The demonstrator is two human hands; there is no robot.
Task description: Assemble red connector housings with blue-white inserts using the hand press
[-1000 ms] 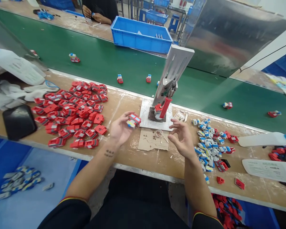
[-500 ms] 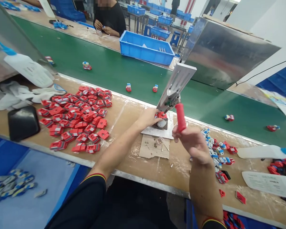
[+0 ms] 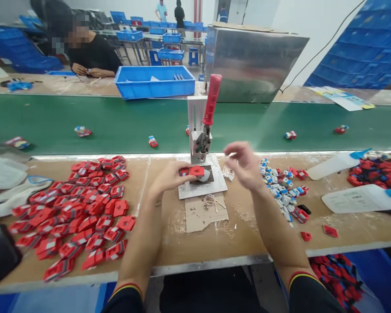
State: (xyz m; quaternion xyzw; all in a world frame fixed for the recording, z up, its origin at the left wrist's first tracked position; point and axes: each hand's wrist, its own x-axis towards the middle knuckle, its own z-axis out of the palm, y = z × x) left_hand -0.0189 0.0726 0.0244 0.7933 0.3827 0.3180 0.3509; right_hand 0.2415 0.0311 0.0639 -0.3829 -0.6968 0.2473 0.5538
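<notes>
A red plastic toy-car piece [image 3: 196, 171], pinched in the fingers of the left hand [image 3: 169, 176], could twist or drop against the round grey pad [image 3: 207, 176] just beyond them if that one-sided grip slackens, since the right hand [image 3: 244, 166] (slightly blurred) hangs to their right, fingers loosely parted and seemingly empty.

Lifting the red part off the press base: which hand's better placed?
Left, probably: the left hand has its fingers on the red part at the press. The right hand is empty, open, apart from it.
</notes>
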